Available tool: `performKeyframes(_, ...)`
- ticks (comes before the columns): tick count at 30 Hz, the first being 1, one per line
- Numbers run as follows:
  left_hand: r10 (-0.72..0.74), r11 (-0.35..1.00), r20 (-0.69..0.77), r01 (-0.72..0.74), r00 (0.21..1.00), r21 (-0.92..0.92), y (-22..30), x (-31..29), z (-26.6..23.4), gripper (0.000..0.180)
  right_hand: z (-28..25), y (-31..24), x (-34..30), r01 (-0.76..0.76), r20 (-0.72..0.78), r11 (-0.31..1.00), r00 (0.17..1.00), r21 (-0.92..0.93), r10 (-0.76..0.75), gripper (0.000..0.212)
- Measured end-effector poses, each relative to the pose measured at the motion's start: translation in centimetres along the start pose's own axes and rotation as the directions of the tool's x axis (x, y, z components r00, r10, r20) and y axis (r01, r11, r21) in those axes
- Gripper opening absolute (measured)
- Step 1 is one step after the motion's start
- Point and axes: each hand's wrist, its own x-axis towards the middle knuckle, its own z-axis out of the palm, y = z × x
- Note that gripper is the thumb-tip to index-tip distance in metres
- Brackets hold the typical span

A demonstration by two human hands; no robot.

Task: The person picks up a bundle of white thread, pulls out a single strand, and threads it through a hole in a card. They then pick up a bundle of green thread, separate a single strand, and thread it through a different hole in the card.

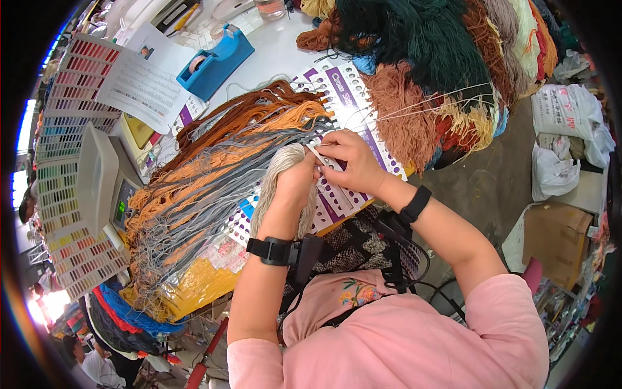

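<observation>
A hank of cream embroidery thread [264, 206] is draped over my left hand [298, 183], whose fingers are closed round it. My right hand [353, 161] meets it at the fingertips, thumb and forefinger pinching pale strands at the hank's upper end. Both hands are over white punched thread cards [345, 91] with purple bands and rows of holes. Left of them, long bundles of grey thread [220, 185], orange thread [175, 194] and brown thread [246, 113] lie side by side, their upper ends along the card edge. A few loose pale strands stretch off to the right.
A big heap of skeins [421, 52] in dark green, rust and cream stands at the far right. Behind the bundles are a blue tape dispenser [216, 61] and a printed sheet [144, 87]. At left are a scale [107, 181] and a colour chart [55, 149]. A cardboard box [557, 243] stands right.
</observation>
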Motion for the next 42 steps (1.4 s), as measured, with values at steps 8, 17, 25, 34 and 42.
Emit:
performKeyframes(8,-0.116,0.744,0.204,0.221,0.972,-0.630,2.5,-1.9,-3.1,0.018,-0.6,0.4,-0.4,-0.096,0.011,0.994,0.995,0.055,0.096,0.009)
performKeyframes(17,-0.047,0.968,-0.077,0.065,0.996,0.241,5.0,-4.8,-3.2,0.024,-0.4,0.3,-0.2,-0.149,-0.025,0.980,0.988,0.131,0.153,0.023)
performKeyframes(25,0.306,0.862,-0.585,-0.479,0.751,-0.165,8.9,-16.5,-25.3,0.026,0.8,-0.6,-0.1,-0.124,0.042,0.974,0.990,-0.189,0.135,0.032)
performKeyframes(34,0.097,0.893,0.045,-0.066,0.994,-0.446,4.8,-12.4,-5.7,0.053,0.2,-5.8,0.4,-0.325,0.094,0.888,0.945,0.325,0.312,0.009)
performKeyframes(42,0.155,0.870,0.255,-0.009,0.954,-0.494,4.1,-12.5,-4.5,0.059,1.1,-12.0,1.4,-0.732,0.659,0.149,0.668,0.664,0.345,0.007)
